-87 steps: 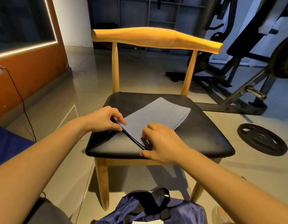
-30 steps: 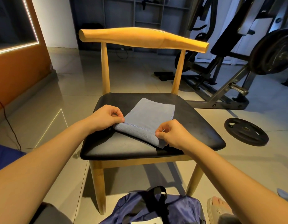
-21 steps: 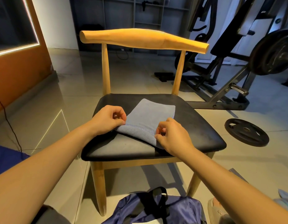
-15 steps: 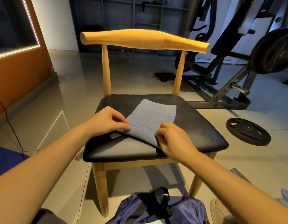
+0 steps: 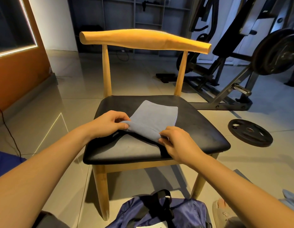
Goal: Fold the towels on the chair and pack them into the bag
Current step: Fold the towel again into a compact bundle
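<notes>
Folded grey-blue towel (image 5: pixel 153 120) lies on the black seat of the chair (image 5: pixel 200 129), its near edge lifted off the seat; the left hand (image 5: pixel 108 124) pinches the near-left corner with fingers curled round the cloth, and the right hand (image 5: pixel 177 142) pinches the near-right corner the same way. The navy bag (image 5: pixel 161 213) sits on the floor just below the seat front, its opening partly out of view. Risk, as I judge it: layers held only at the corners could slide apart and undo the fold, or the towel could catch on the bag strap (image 5: pixel 161 204).
</notes>
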`<state>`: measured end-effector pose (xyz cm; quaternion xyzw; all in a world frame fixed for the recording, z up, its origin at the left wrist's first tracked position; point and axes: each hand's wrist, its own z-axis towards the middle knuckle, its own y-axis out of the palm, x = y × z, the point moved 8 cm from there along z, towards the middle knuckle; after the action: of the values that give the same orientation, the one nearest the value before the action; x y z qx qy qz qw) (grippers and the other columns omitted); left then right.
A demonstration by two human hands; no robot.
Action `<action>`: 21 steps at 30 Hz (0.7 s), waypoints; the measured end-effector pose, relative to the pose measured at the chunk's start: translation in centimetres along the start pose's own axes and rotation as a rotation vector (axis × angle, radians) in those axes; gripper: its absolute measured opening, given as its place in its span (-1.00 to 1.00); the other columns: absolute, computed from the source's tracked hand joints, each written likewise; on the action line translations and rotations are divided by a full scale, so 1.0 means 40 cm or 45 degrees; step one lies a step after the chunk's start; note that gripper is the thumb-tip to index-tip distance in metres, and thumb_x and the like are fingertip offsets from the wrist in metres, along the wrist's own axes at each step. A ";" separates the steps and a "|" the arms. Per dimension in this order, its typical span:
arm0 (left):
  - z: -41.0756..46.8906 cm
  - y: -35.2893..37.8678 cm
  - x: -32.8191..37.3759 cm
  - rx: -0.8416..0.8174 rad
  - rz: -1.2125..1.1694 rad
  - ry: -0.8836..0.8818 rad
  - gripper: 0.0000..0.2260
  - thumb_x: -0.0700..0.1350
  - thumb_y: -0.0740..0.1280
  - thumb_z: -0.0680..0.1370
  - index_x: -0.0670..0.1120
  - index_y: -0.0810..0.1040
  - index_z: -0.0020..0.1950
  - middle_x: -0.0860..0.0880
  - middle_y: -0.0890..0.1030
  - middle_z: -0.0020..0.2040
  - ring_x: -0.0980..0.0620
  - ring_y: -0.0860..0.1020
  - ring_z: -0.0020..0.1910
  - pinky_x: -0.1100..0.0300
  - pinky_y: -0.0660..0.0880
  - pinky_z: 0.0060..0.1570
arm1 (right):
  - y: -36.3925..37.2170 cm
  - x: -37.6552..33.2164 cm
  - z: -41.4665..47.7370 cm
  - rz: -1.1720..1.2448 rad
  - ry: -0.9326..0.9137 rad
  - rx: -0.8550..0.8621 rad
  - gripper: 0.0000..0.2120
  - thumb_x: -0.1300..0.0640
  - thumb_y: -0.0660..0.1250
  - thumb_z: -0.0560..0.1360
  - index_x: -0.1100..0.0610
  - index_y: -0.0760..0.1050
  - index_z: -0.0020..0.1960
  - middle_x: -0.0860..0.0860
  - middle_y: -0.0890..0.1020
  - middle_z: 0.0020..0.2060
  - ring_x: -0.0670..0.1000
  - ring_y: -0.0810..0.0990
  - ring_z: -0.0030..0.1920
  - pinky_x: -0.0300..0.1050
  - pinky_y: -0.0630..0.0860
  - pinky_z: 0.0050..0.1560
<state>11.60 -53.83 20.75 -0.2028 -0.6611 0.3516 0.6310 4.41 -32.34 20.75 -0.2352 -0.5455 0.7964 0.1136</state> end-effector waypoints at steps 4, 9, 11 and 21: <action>0.009 -0.003 -0.012 0.013 -0.080 -0.034 -0.90 -0.05 0.31 0.66 0.10 0.61 0.07 -0.09 0.65 -0.01 -0.09 0.61 0.02 0.04 0.56 0.12 | -0.012 0.039 0.010 0.390 0.237 -0.073 -0.86 0.09 0.33 0.64 0.02 0.50 0.19 -0.01 0.65 -0.17 0.01 0.59 -0.16 -0.04 0.57 -0.08; 0.032 0.010 -0.015 -0.044 -0.035 -0.164 -0.88 -0.08 0.31 0.66 0.02 0.66 0.08 0.04 0.66 0.07 0.08 0.59 0.10 0.32 0.43 0.01 | 0.008 0.071 0.030 0.388 0.401 -0.151 -0.89 0.09 0.30 0.64 0.05 0.57 0.12 -0.02 0.57 -0.32 -0.03 0.51 -0.29 -0.14 0.49 -0.22; 0.038 0.008 -0.021 -0.025 -0.027 -0.210 -0.89 -0.08 0.34 0.65 -0.01 0.68 0.05 0.04 0.67 0.04 0.08 0.59 0.07 0.29 0.44 -0.01 | -0.010 0.073 0.034 0.166 0.364 0.015 -0.88 0.03 0.34 0.62 0.05 0.59 0.09 -0.02 0.56 -0.17 0.01 0.54 -0.14 -0.05 0.53 -0.10; 0.019 -0.008 0.000 0.114 0.002 0.005 -0.92 -0.04 0.48 0.54 0.09 0.73 0.01 0.15 0.69 -0.05 0.26 0.61 -0.06 0.33 0.49 -0.02 | -0.006 0.012 0.009 -0.281 -0.120 0.127 -0.78 -0.08 0.34 0.56 0.06 0.58 0.04 -0.01 0.56 -0.07 0.07 0.50 -0.07 0.00 0.45 -0.04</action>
<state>10.91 -54.21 21.01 -0.1754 -0.6433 0.3811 0.6404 3.80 -32.31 20.95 -0.1301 -0.5325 0.8154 0.1862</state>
